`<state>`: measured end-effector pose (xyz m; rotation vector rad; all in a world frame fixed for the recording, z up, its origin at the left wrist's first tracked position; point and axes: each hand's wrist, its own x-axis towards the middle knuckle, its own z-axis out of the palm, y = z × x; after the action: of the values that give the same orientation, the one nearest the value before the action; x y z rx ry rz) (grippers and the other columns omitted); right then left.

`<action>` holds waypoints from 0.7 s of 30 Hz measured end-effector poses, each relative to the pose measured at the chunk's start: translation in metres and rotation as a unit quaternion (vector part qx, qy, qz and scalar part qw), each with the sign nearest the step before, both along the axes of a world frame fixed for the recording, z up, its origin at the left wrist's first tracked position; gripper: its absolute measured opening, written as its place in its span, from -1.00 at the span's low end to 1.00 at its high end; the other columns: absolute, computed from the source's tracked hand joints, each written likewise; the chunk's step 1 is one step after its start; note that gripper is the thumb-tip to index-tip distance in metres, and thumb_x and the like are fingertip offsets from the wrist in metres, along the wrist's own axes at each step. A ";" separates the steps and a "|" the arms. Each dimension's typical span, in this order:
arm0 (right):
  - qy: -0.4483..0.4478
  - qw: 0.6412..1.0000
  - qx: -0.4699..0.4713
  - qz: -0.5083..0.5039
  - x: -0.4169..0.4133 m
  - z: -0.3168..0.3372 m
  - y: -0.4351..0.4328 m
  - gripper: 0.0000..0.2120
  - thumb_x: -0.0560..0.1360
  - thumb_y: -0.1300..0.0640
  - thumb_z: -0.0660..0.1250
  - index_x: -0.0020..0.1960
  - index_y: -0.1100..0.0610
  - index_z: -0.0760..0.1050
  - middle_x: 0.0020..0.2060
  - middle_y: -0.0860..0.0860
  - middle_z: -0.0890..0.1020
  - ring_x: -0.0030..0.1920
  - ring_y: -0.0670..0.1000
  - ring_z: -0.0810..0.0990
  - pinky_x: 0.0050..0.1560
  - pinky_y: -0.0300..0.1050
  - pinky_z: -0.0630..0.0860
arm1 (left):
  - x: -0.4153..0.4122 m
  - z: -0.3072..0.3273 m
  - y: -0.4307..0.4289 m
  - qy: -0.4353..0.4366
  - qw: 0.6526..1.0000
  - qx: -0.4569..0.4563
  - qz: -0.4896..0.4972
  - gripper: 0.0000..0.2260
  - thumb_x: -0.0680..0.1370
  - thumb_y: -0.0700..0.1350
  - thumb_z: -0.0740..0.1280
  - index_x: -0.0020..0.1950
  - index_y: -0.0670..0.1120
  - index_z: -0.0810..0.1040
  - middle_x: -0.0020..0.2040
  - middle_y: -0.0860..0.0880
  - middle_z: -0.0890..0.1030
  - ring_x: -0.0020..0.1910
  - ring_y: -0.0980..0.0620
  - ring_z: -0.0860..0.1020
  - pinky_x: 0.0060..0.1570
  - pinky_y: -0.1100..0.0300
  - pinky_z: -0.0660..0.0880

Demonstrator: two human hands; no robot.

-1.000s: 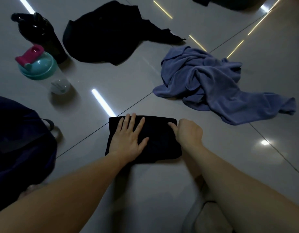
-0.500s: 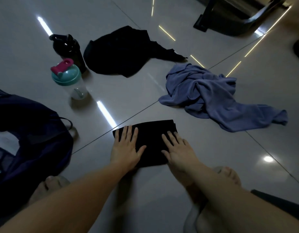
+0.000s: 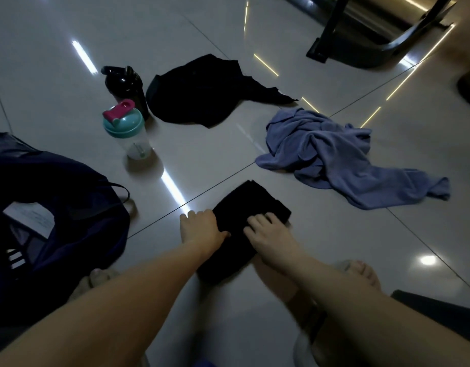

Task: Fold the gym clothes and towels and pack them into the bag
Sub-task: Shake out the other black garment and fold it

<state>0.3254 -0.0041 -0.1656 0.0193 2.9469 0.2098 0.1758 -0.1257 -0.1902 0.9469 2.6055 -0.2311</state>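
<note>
Head cam, only one view here. Folded black cloth (image 3: 251,207) sits on the tiled floor (image 3: 43,102), turned a bit diagonal, and both hands are on its near half. Left hand (image 3: 199,229) has the fingers curled over the cloth's left edge with the thumb lying on top, so it's gripping that edge. Right hand (image 3: 268,234) is on the cloth's right side with the fingers bent and the tips down on the fabric. Can't honestly tell if it's pinching or just pressing.

Everything else, going off the cloth:
- blue towel (image 3: 334,154) is just beyond it to the right, crumpled, not folded
- black garment (image 3: 202,94) lies farther beyond it, slightly left, also in a loose heap
- shaker (image 3: 128,131) with a teal lid and pink cap stands beyond and left, with a black bottle (image 3: 128,86) right behind it
- dark bag (image 3: 56,207) is off to the left, mouth open, something white showing inside
- dark chair base (image 3: 360,49) is far beyond to the right

Bare toes (image 3: 363,271) poke out near-right of the cloth.
</note>
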 end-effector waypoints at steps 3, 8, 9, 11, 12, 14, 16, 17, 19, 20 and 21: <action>-0.053 0.997 -0.036 0.047 0.021 -0.005 -0.017 -0.64 0.40 0.16 0.20 0.17 0.18 0.48 0.09 0.16 0.53 0.06 0.20 0.52 0.07 0.09 0.50 | 0.003 0.000 -0.008 -0.048 0.997 0.014 0.065 -0.46 0.46 0.42 0.30 0.12 -0.02 0.56 0.07 -0.04 0.66 0.11 -0.09 0.62 0.09 0.06 0.43; -0.149 0.987 -0.057 0.001 0.038 -0.022 -0.026 -0.14 0.53 -0.09 0.35 0.63 0.20 -0.01 0.58 0.21 0.19 0.55 0.24 0.20 0.50 0.19 0.19 | 0.003 -0.013 -0.018 -0.281 0.932 0.069 0.220 -0.46 0.41 0.31 0.45 0.18 -0.07 0.58 0.12 -0.10 0.66 0.09 -0.11 0.63 0.13 0.06 0.57; -0.155 0.986 -0.058 -0.008 0.038 -0.022 -0.026 -0.10 0.54 -0.12 0.34 0.64 0.18 -0.09 0.60 0.20 0.12 0.57 0.23 0.14 0.52 0.19 0.14 | 0.003 -0.009 -0.020 -0.294 0.925 0.070 0.230 -0.45 0.41 0.30 0.45 0.20 -0.07 0.57 0.12 -0.10 0.66 0.09 -0.11 0.62 0.12 0.06 0.57; -0.137 0.988 -0.063 -0.021 0.038 -0.022 -0.026 -0.07 0.52 -0.18 0.35 0.64 0.16 -0.09 0.60 0.20 0.13 0.57 0.23 0.15 0.52 0.18 0.16 | 0.000 0.003 -0.026 -0.176 0.971 0.072 0.146 -0.43 0.43 0.37 0.38 0.20 -0.05 0.53 0.10 -0.08 0.64 0.08 -0.12 0.62 0.02 0.07 0.54; -0.127 0.989 -0.065 -0.022 0.037 -0.024 -0.025 -0.09 0.51 -0.18 0.35 0.64 0.16 -0.04 0.58 0.22 0.16 0.55 0.24 0.19 0.49 0.17 0.22 | -0.001 0.010 -0.030 -0.073 0.992 0.089 0.061 -0.43 0.43 0.39 0.34 0.18 -0.04 0.49 0.08 -0.07 0.62 0.07 -0.11 0.61 -0.01 0.06 0.52; -0.110 0.992 -0.066 -0.019 0.035 -0.027 -0.023 -0.16 0.50 -0.14 0.36 0.61 0.17 0.09 0.54 0.23 0.26 0.48 0.25 0.31 0.40 0.13 0.35 | -0.001 0.018 -0.039 0.008 0.978 0.158 -0.136 -0.41 0.41 0.43 0.32 0.16 -0.02 0.46 0.08 -0.03 0.54 0.07 -0.08 0.55 0.01 0.04 0.46; -0.082 0.994 -0.066 -0.021 0.031 -0.030 -0.021 -0.29 0.49 -0.09 0.37 0.54 0.17 0.26 0.45 0.21 0.39 0.36 0.24 0.44 0.27 0.11 0.46 | 0.003 0.018 -0.046 -0.063 0.949 0.129 -0.281 -0.25 0.32 0.49 0.34 0.32 0.01 0.44 0.19 0.00 0.48 0.17 -0.06 0.47 0.16 0.06 0.42; -0.069 0.995 -0.071 -0.024 0.027 -0.030 -0.021 -0.36 0.48 -0.07 0.37 0.48 0.15 0.34 0.39 0.18 0.45 0.29 0.23 0.48 0.22 0.10 0.48 | 0.007 0.014 -0.048 -0.092 0.944 0.088 -0.306 -0.14 0.29 0.49 0.36 0.44 0.03 0.37 0.29 0.00 0.45 0.25 -0.07 0.43 0.27 0.04 0.40; -0.053 0.994 -0.089 -0.030 0.018 -0.027 -0.018 -0.52 0.50 -0.02 0.36 0.36 0.12 0.44 0.27 0.12 0.53 0.19 0.19 0.53 0.17 0.07 0.48 | 0.018 0.004 -0.050 -0.113 0.950 0.044 -0.287 -0.02 0.29 0.43 0.43 0.58 0.03 0.20 0.42 -0.01 0.36 0.36 -0.09 0.35 0.39 0.01 0.34; -0.053 0.992 -0.106 -0.038 0.014 -0.024 -0.015 -0.58 0.51 -0.01 0.36 0.33 0.11 0.46 0.22 0.10 0.55 0.17 0.18 0.54 0.16 0.07 0.48 | 0.024 0.002 -0.050 -0.111 0.955 0.047 -0.270 -0.01 0.31 0.39 0.46 0.60 0.03 0.16 0.45 -0.02 0.34 0.39 -0.10 0.34 0.40 0.01 0.34; -0.057 0.989 -0.130 -0.051 0.009 -0.020 -0.012 -0.62 0.52 0.00 0.36 0.30 0.11 0.47 0.19 0.09 0.56 0.16 0.17 0.54 0.16 0.06 0.48 | 0.028 0.001 -0.051 -0.102 0.959 0.054 -0.258 -0.04 0.34 0.34 0.47 0.61 0.01 0.15 0.46 -0.03 0.34 0.40 -0.11 0.33 0.40 0.00 0.34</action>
<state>0.3344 -0.0159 -0.1856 0.1182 2.8252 -0.1826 0.2043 -0.1764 -0.1890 1.5911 2.1600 -0.1124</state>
